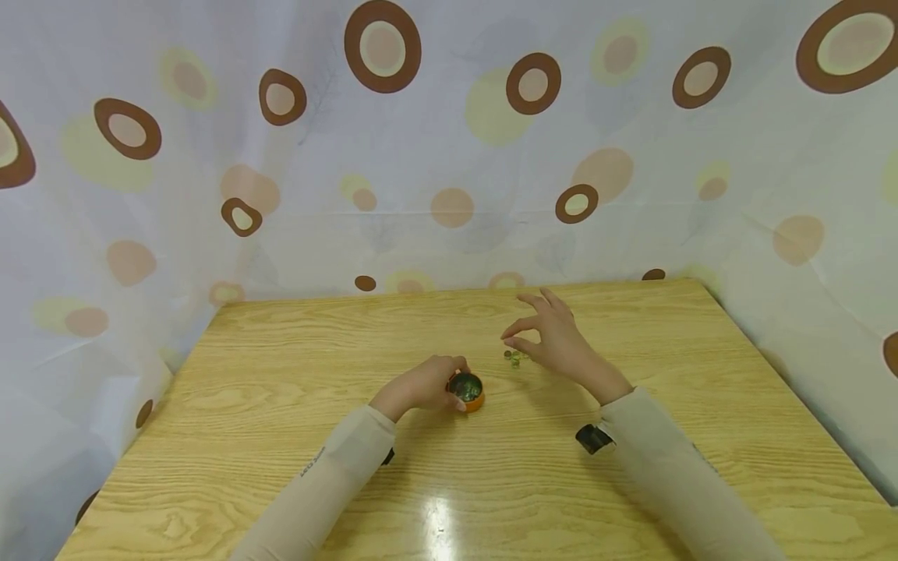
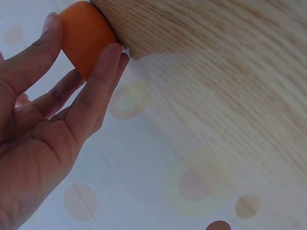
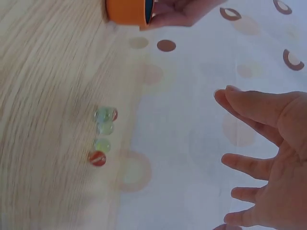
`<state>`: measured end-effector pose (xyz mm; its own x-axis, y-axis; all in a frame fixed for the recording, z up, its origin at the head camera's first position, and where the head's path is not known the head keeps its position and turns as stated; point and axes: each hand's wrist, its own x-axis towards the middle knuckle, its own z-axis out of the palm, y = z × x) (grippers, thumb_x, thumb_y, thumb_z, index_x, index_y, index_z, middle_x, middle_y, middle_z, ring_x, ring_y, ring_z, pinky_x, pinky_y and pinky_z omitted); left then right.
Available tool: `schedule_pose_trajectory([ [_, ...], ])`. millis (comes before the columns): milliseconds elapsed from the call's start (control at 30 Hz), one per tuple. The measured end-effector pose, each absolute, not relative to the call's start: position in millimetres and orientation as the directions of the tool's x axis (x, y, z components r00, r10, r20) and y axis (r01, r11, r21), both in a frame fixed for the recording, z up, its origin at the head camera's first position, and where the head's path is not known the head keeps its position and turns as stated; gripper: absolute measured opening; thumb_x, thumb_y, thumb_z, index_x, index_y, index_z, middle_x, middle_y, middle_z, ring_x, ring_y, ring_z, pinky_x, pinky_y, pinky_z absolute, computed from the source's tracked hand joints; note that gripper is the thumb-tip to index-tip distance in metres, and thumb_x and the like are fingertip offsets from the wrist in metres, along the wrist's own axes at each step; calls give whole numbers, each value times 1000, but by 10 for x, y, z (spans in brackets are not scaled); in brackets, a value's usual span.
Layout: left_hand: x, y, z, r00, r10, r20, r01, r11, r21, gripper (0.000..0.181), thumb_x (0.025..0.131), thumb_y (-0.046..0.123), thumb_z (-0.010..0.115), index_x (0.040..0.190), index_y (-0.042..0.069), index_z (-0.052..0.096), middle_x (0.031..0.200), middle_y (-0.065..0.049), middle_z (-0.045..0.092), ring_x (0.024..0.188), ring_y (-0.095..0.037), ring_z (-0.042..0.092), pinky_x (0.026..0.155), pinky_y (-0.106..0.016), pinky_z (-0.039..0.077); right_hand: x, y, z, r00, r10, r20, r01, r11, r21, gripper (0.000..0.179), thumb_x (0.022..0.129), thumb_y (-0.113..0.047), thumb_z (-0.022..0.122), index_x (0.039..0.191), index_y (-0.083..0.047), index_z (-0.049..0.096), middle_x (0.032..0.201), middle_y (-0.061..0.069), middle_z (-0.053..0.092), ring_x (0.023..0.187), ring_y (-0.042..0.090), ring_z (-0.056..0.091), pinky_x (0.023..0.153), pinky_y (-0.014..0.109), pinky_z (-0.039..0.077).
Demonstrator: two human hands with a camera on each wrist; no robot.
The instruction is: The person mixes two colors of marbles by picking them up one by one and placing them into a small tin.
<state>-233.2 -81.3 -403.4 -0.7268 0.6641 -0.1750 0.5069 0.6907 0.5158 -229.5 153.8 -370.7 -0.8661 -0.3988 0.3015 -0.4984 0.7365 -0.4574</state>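
My left hand (image 1: 426,383) grips a small round orange cup (image 1: 477,403), thumb on the near side and fingers on the far side. Inside the cup's dark interior lie greenish, glassy pieces. The left wrist view shows the thumb and fingers around the cup's orange wall (image 2: 86,36). Several glass marbles (image 1: 515,360) lie in a small group right of the cup; one (image 3: 97,158) is red-brown, others are clear greenish. Above them hovers my right hand (image 1: 561,340), thumb and index tips close together, the other fingers spread, nothing visible between the tips.
Both hands work over a light wood-grain table (image 1: 281,405). A white curtain (image 1: 421,171) with brown, pink and yellow spots hangs behind the table and along both sides. Dark wrist devices, such as the right one (image 1: 593,439), sit below the sleeves.
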Motion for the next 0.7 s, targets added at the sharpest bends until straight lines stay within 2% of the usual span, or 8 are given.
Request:
schedule_pose_trajectory([
  [400, -2317, -823, -4035, -727, 665, -168, 507, 686, 522, 46, 82, 13, 78, 120, 1, 55, 107, -16, 61, 93, -26, 59, 82, -38, 49, -2447, 1772, -3872, -911, -315, 267, -397, 844, -360, 10, 87, -17, 73, 91, -9, 77, 142, 29, 40, 136, 54, 17, 103, 71, 12],
  [700, -2314, -823, -4036, -731, 657, -184, 493, 695, 524, 46, 82, 13, 77, 121, 1, 55, 109, -16, 61, 96, -28, 59, 83, -38, 49, -2550, 1860, -4032, -951, -290, 110, -310, 892, -330, 12, 85, -13, 74, 95, -7, 77, 141, 33, 37, 135, 56, 13, 102, 73, 8],
])
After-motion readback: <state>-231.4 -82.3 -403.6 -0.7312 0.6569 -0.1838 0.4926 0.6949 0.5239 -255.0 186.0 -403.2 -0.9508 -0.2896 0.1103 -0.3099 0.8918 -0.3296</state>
